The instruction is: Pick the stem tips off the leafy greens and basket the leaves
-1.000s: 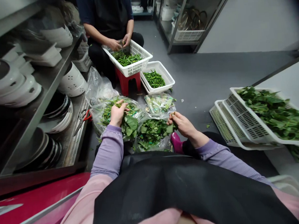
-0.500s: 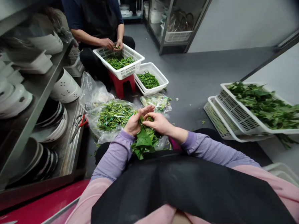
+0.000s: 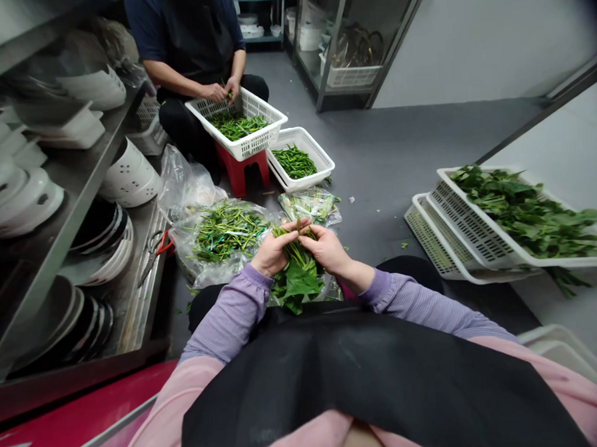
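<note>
Stems of leafy greens (image 3: 299, 282) run between my two hands above my lap, their broad leaves hanging down toward my apron. My left hand (image 3: 274, 249) is closed round stems on the left side. Opposite it, my right hand (image 3: 327, 248) pinches the stems, its fingertips almost meeting the left ones. Which stem each fingertip holds is too small to make out. Just beyond my hands lies an open plastic bag with cut green stems (image 3: 226, 230). Beside that is a second clear bag of pale stems (image 3: 311, 206).
A white basket of leafy greens (image 3: 499, 236) stands at the right, stacked on others. Ahead, a co-worker (image 3: 189, 49) handles green peppers over a basket (image 3: 254, 146) on a red stool (image 3: 239, 176). Another pepper basket (image 3: 321, 175) is beside it. Red-handled scissors (image 3: 155, 254) lie on the left shelf.
My right hand has turned so that its fingertips meet the left ones at the stems. My left fingers have curled in. The co-worker's hands have shifted slightly.
</note>
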The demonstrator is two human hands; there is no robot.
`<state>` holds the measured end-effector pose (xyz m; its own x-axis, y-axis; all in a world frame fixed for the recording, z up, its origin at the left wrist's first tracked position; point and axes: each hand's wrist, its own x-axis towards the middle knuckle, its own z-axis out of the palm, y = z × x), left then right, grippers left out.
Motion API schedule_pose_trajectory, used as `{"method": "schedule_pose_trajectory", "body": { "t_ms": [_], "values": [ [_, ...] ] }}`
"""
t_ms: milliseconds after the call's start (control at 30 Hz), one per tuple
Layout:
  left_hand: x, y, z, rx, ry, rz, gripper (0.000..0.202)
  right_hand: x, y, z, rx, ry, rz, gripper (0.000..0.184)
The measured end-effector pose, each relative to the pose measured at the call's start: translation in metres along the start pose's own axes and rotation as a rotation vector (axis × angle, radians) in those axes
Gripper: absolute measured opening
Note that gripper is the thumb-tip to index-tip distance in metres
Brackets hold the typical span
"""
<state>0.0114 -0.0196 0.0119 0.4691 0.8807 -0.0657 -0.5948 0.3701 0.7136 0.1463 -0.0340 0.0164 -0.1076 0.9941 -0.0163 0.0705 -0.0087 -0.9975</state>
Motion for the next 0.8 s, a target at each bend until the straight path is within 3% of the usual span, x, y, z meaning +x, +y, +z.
{"method": "schedule_pose_trajectory", "body": {
  "t_ms": [300, 500, 800],
  "values": [
    [0.0, -0.004, 0.003, 0.017, 0.141, 0.043, 0.03, 0.0, 0.005, 0.0, 0.039, 0.056, -0.001, 0.021],
    [0.0, -0.004, 0.001, 0.019, 0.116, -0.026, 0.032, 0.003, 0.005, 0.0, -0.056, -0.088, -0.011, 0.025],
    [0.0, 0.001, 0.0, -0.015, 0.148, 0.005, 0.03, 0.005, 0.005, -0.01, 0.388, 0.022, 0.316, 0.034]
  ]
}}
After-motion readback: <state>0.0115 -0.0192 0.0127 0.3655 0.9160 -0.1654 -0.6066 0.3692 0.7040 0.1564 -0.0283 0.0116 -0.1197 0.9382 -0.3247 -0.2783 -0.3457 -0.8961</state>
